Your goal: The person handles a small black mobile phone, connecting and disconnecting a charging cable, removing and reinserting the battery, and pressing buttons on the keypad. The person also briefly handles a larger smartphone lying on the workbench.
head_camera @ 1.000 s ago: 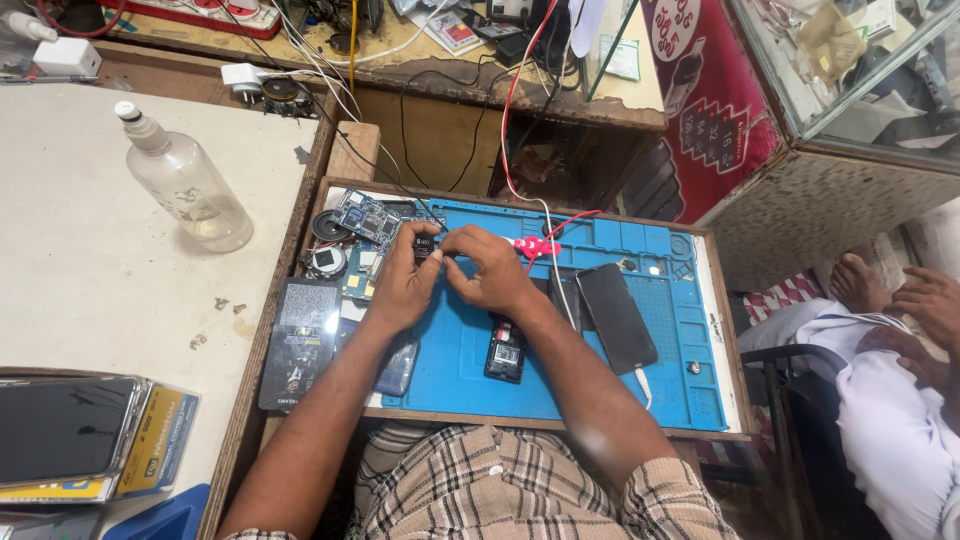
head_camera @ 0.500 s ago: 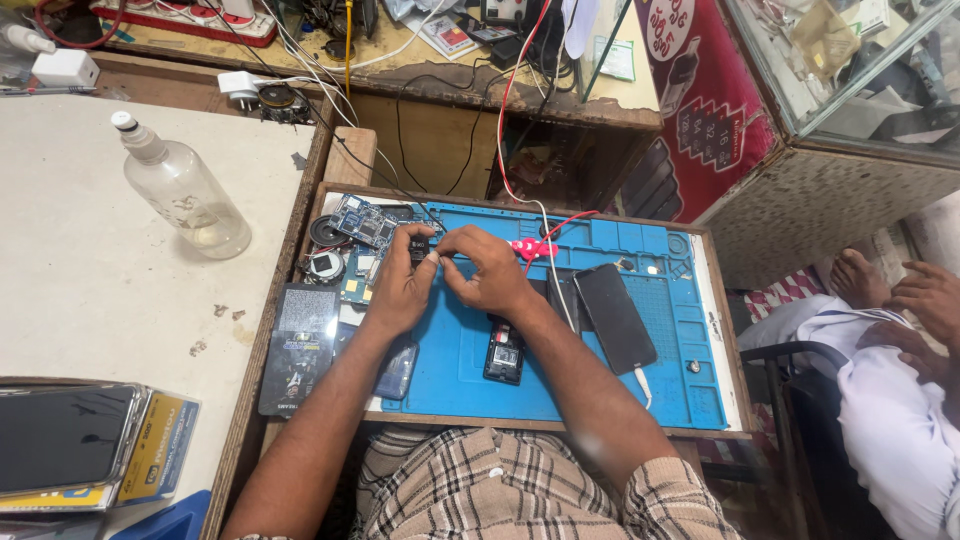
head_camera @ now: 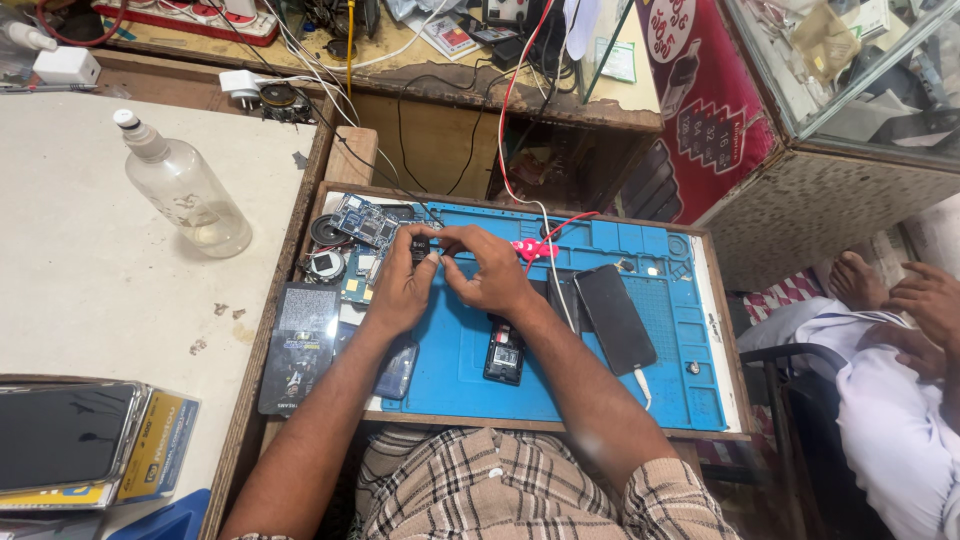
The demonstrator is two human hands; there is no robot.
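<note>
So from the left: clear plastic bottle (head_camera: 186,188) lying on the white counter (head_camera: 90,290), then a heap of circuit boards (head_camera: 362,222) at the blue repair mat's (head_camera: 680,330) top-left corner. My left hand (head_camera: 400,290) and right hand (head_camera: 492,272) meet just above the mat, fingertips of both pinching a small dark part (head_camera: 421,246) between them. An opened phone (head_camera: 505,352) lies right below my wrists, and a black phone (head_camera: 614,318) sits face-down further right.
</note>
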